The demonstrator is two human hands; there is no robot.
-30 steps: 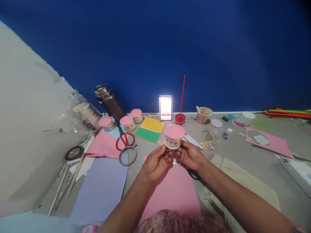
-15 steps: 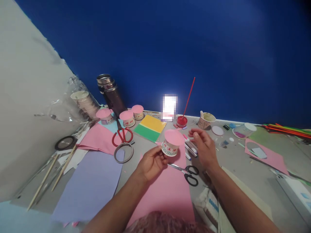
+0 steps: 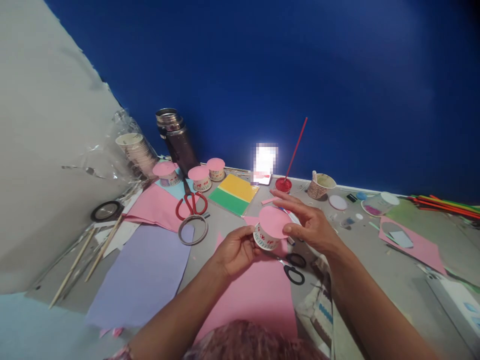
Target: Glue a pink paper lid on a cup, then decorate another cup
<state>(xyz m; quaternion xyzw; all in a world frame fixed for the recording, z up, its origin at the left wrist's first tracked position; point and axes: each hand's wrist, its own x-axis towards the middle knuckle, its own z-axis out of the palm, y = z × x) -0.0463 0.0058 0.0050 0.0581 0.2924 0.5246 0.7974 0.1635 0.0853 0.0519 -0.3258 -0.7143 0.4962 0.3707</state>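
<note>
My left hand (image 3: 234, 248) grips the side of a small patterned paper cup (image 3: 264, 237) held tilted above a pink paper sheet (image 3: 255, 295). A round pink paper disc (image 3: 273, 221) covers the cup's top. My right hand (image 3: 309, 225) rests on that disc, thumb on its right edge and fingers stretched over it. Black-handled scissors (image 3: 292, 267) lie on the table just below my right hand.
Three more pink-topped cups (image 3: 199, 178) stand at the back left beside a dark flask (image 3: 176, 140) and a bagged cup stack (image 3: 137, 152). Red scissors (image 3: 191, 202), tape rolls (image 3: 192, 229), a purple sheet (image 3: 142, 272), yellow-green cards (image 3: 233, 194), a red pot with a stick (image 3: 284, 184) and markers lie around.
My right hand let go of the cup, swung out to the right, then came back onto the pink disc. The cup has tilted toward me in my left hand.
</note>
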